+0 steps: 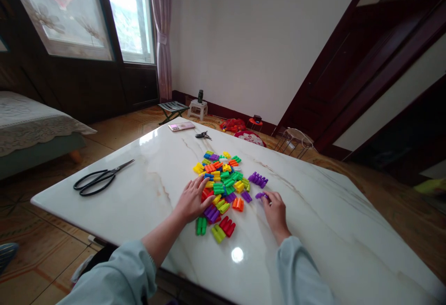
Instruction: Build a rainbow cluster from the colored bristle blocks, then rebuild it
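Note:
A loose pile of colourful plastic building blocks, each shaped like joined tubes, lies in the middle of the table. My left hand rests at the pile's left edge with its fingers stretched out over yellow and red pieces. To the right of the pile, my right hand pinches a purple block low over the tabletop. Just beyond it lies a row of purple blocks, apart from the pile. An orange block and a dark red block sit nearer to me.
The white marble-patterned table carries black-handled scissors on the left. A phone and small dark pliers-like cutters lie toward the far edge. Beyond stand a folding stool and a white plastic stool; a bed is at left.

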`<action>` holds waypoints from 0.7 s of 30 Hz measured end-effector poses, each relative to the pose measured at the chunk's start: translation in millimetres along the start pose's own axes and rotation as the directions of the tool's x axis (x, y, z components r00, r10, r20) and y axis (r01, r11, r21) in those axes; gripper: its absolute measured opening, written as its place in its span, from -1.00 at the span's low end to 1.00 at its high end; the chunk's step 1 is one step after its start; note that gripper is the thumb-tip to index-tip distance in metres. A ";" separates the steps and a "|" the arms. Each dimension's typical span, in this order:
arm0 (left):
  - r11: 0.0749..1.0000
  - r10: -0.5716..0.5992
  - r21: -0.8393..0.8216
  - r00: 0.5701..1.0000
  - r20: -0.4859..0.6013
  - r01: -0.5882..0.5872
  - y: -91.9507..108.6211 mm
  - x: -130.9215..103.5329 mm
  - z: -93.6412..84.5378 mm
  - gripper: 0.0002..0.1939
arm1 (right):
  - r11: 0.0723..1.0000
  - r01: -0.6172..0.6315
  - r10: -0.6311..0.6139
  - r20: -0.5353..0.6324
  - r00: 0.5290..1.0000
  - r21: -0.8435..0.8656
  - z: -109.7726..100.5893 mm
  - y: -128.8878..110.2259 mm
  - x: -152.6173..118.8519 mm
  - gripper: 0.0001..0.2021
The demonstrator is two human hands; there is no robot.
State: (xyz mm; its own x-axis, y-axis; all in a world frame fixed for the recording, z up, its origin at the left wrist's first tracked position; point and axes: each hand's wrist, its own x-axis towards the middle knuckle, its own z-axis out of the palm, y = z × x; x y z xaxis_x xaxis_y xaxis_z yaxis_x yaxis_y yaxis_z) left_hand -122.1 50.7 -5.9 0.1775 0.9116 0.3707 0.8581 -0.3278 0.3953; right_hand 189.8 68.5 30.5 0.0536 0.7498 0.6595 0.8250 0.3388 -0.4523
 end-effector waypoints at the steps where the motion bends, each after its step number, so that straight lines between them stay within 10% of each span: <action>1: 1.000 -0.001 0.000 1.000 0.004 0.001 0.4 0.0 -0.6 -0.34 | 1.000 -0.005 0.005 -0.047 0.999 -0.004 -0.7 -3.7 9.7 -0.73; 7: 1.000 -0.014 0.003 1.000 0.022 0.014 2.9 0.4 -2.9 -0.33 | 0.994 -0.014 0.006 -0.074 0.997 -0.105 -8.9 -22.7 84.6 -0.83; 15: 1.000 -0.005 0.004 1.000 -0.001 0.005 -0.8 -0.1 0.9 -0.34 | 0.943 -0.178 0.212 0.098 0.972 -0.280 55.7 0.2 19.2 -0.87; 21: 1.000 -0.001 -0.011 1.000 -0.001 0.001 -0.7 -0.9 1.2 -0.35 | 0.966 -0.126 0.163 0.153 0.975 -0.225 74.1 -21.2 21.9 -0.85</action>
State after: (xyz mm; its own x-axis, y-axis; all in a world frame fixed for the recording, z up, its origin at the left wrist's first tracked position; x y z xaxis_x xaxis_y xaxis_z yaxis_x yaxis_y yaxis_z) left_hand -122.2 50.4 -7.6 0.1757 0.9118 0.3710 0.8528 -0.3293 0.4054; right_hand 131.8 119.8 10.1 0.1009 0.8728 0.4775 0.9169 0.1048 -0.3852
